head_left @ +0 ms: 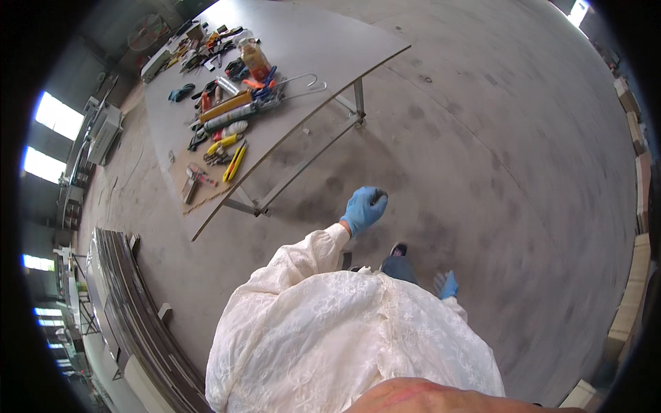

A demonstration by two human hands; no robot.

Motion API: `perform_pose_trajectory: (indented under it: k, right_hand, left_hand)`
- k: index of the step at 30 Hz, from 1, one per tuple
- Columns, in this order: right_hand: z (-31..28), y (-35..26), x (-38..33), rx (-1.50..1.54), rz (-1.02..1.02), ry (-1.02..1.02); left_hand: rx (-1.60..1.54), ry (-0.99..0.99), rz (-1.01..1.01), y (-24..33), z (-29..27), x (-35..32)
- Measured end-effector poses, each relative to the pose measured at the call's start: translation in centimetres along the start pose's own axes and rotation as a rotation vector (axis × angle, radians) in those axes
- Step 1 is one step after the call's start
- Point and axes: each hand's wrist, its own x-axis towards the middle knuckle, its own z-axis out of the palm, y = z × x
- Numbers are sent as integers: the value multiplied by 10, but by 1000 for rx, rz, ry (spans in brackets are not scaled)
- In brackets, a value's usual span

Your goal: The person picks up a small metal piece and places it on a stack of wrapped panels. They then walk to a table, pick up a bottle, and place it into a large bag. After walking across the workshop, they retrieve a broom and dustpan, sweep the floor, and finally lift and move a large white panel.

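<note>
My left hand (363, 208), in a blue glove, is raised in front of me past the near corner of the table. Its fingers are curled in. A dark patch shows at the fingertips, and whether it is a small object or grime I cannot make out. My right hand (447, 284), also in a blue glove, hangs low beside my leg, its fingers pale and smeared. Nearest to the left hand is the grey table (296, 41). On it lie a yellow utility knife (235, 161), a caulking gun (231, 117) and a jar of orange-brown contents (255, 60).
More hand tools (206, 47) crowd the table's far left. A cardboard piece (206, 177) lies by its near corner. Metal legs (258, 205) stand beneath. Long dark panels (134, 303) are stacked at left, and pale boards (630, 289) line the right edge of the concrete floor (496, 151).
</note>
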Motion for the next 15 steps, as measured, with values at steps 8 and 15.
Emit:
perform_pose_trajectory:
  k: [8,15]
  right_hand:
    - [14,-176,222,-1834,-573,-195]
    - [224,-448,301,-749,-314,-238]
  left_hand:
    - [343,687,17,-45,-29,244]
    - [658,1277,-216,-124,-203,359]
